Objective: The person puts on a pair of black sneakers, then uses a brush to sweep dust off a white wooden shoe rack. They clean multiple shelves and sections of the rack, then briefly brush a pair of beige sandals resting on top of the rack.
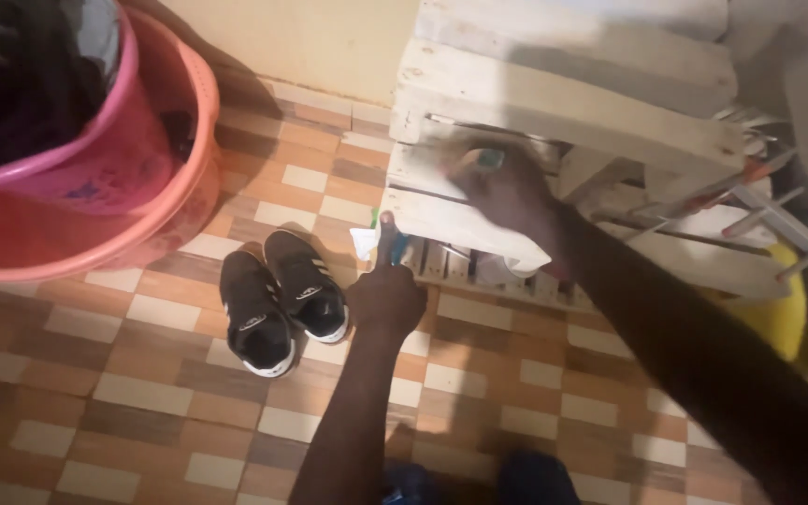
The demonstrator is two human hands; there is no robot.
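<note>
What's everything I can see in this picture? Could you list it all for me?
basins: two, pink nested inside orange-red, upper left on the floor, dark laundry inside
shoes: one pair, black with white soles, on the floor beside the pallet
wooden pallet: one, white, upper right, against the wall
drying rack: one, metal, far right
yellow container: one, behind the rack
tiled floor: brown and cream
left hand: thumb up at the pallet's lower edge
right hand: on the pallet's slats, blurred

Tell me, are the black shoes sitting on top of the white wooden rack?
No, the black shoes sit side by side on the tiled floor, left of the white wooden rack.
</note>
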